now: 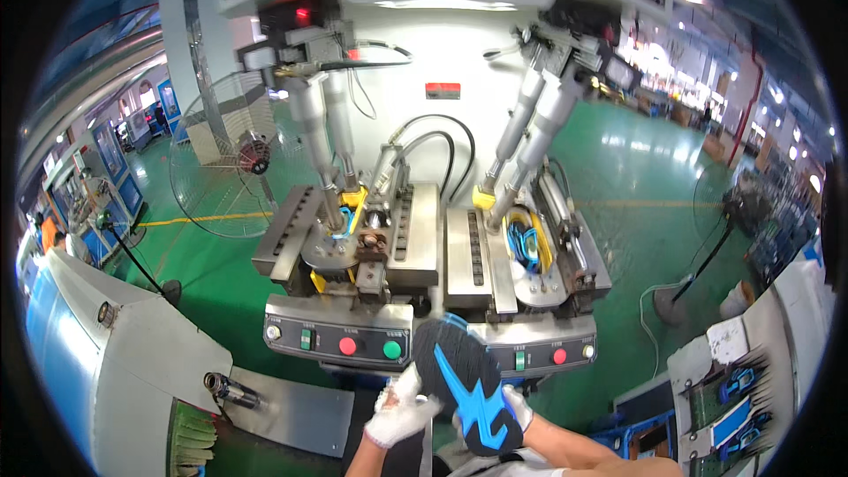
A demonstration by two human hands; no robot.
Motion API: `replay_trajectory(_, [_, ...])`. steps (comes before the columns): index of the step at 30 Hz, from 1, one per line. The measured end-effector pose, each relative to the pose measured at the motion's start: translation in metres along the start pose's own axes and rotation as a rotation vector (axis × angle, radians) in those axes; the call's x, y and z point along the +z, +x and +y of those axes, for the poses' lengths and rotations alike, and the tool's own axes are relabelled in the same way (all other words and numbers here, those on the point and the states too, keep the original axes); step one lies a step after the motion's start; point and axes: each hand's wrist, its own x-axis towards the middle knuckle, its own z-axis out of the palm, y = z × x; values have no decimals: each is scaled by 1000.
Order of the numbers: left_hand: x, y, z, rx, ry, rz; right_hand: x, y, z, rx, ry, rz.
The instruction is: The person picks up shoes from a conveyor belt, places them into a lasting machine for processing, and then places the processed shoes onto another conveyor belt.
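A shoe [457,377] is held up in front of me with its sole facing the camera; the sole is black with a bright blue zigzag pattern. My left hand [401,411], in a white glove, grips the shoe's left edge. From the right side my gloved right hand [518,407] holds the shoe, its fingers mostly hidden behind it. Beyond the shoe stands a two-station press machine [414,238]. A blue-and-black shoe [523,242] sits in its right station, and another shoe [346,222] is partly visible in the left one.
Control panels with push buttons [347,346] front the machine. At left are a machine housing [146,324] and a metal plate [291,411]. A rack with blue-strapped shoes [739,384] stands at right. Pedestal fans [252,152] stand on the green floor [636,212].
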Motion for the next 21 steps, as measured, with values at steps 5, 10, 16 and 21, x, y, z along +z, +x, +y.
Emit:
replay_trajectory(5, [54, 109, -13, -13, 247, 38, 8, -53, -75, -407, -247, -16])
replay_trajectory(10, [126, 238, -66, -126, 69, -52, 12, -128, -130, -822, -486, 229])
replay_trajectory(16, [222, 397, -107, -505, 351, 27, -49, -195, -139, -1156, -462, 818])
replay_trajectory(21, [292, 451, -161, -709, 490, 176, -142, -246, -49, -1303, -573, 1008])
